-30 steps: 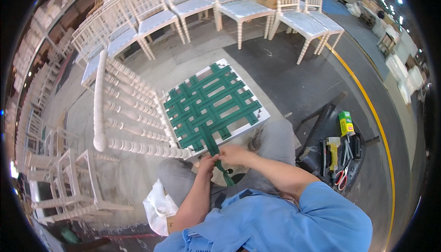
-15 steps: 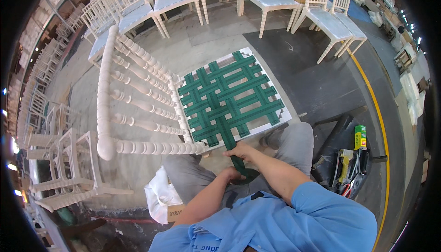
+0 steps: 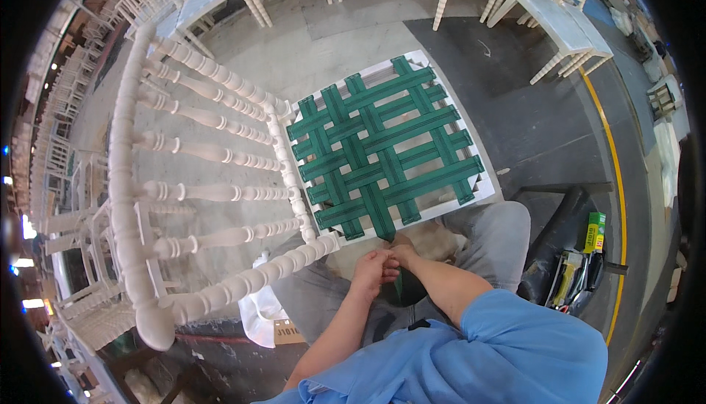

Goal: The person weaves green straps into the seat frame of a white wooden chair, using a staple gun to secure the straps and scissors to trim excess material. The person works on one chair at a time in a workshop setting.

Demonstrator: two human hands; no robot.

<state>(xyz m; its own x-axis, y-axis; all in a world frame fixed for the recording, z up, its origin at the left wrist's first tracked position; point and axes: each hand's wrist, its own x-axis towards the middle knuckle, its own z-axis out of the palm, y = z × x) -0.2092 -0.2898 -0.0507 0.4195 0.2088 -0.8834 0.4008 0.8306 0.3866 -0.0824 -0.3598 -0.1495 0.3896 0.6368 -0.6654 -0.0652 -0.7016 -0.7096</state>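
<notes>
A white chair with a turned-spindle backrest (image 3: pixel 213 151) stands in front of me, its seat frame (image 3: pixel 482 185) crossed by woven green webbing straps (image 3: pixel 351 150). One green strap (image 3: pixel 378 213) runs over the near edge of the seat toward me. Just below that edge my right hand (image 3: pixel 402 251) is closed on this strap. Close against it is my left hand (image 3: pixel 373 271), its fingers curled in a pinch; what they hold is hidden. Under the hands a short piece of the strap's tail shows over my lap.
White chairs with pale seats (image 3: pixel 551 25) stand in a row at the back. To my right a dark stand (image 3: pixel 548 257) carries tools and a green-and-yellow box (image 3: pixel 594 233). A white bag (image 3: pixel 259 308) and a cardboard box (image 3: pixel 288 332) lie by my left leg. More chair frames (image 3: pixel 95 308) fill the left.
Both hands have come together by the seat's near edge, the left moving up beside the right. The strap now bends down over that edge. The chair appears larger and its backrest further left.
</notes>
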